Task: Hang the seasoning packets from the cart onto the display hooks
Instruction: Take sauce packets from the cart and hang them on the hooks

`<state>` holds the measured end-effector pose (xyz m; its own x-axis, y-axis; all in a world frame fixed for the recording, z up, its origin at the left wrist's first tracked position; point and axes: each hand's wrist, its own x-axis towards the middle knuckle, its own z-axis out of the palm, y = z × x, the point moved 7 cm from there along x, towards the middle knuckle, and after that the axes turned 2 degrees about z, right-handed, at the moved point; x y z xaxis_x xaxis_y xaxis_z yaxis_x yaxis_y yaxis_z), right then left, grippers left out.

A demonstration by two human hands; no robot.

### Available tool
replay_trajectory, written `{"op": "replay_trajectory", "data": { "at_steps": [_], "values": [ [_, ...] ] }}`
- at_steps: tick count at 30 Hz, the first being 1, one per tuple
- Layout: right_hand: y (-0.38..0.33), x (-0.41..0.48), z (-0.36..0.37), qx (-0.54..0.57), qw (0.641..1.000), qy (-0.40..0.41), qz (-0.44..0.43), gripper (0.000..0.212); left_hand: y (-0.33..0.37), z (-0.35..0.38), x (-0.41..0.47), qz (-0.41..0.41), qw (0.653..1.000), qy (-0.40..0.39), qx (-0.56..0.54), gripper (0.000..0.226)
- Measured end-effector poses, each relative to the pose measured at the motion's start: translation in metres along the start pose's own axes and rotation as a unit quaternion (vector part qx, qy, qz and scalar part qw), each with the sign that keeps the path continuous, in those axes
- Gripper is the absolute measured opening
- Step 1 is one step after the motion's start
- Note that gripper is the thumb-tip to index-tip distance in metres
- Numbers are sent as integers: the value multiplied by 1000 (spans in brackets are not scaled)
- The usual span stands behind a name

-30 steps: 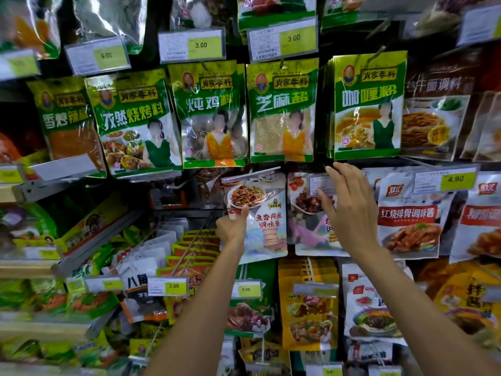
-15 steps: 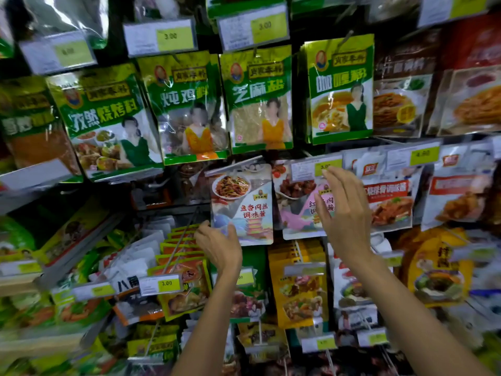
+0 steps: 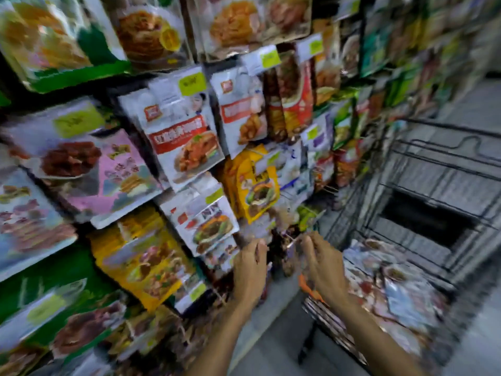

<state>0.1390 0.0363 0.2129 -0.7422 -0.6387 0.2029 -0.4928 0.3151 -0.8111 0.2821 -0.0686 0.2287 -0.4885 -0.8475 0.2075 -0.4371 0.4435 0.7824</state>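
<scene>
I saw the left hand (image 3: 249,270) and the right hand (image 3: 325,270) close together, just left of the cart (image 3: 439,169). The blur kept me from telling their grip. Seasoning packets (image 3: 401,291) lay inside the cart, and hung packets (image 3: 187,142) filled the display further left of it.

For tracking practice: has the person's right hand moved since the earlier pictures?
Yes: the right hand dropped below the white-and-red seasoning packet, toward the black wire cart.
</scene>
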Motion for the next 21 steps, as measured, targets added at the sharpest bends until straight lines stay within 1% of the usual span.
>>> {"op": "replay_trajectory", "data": {
  "at_steps": [5, 7, 10, 13, 16, 18, 21],
  "values": [
    [135, -10, -50, -15, 985, 44, 166, 24, 20, 140, 5, 45, 988, -147, -3, 26],
    [185, -15, -67, -17, 971, 77, 224, 26, 25, 191, 7, 60, 978, -199, -12, 24],
    [252, -22, -87, -17, 941, 111, 319, 32, 25, 260, 15, 70, 961, -267, -4, 20],
    [309, -21, -97, -4, 916, 133, 378, 32, 13, 321, 24, 72, 949, -307, 25, 25],
    [360, -14, -103, 0, 891, 156, 427, 27, -3, 377, 38, 50, 939, -338, 40, 25],
    [394, -6, -104, -9, 879, 168, 447, 26, -13, 416, 50, 45, 932, -359, 35, 24],
    [440, 10, -102, -16, 863, 183, 471, 21, -30, 475, 74, 63, 924, -372, 55, 23]
  ]
}}
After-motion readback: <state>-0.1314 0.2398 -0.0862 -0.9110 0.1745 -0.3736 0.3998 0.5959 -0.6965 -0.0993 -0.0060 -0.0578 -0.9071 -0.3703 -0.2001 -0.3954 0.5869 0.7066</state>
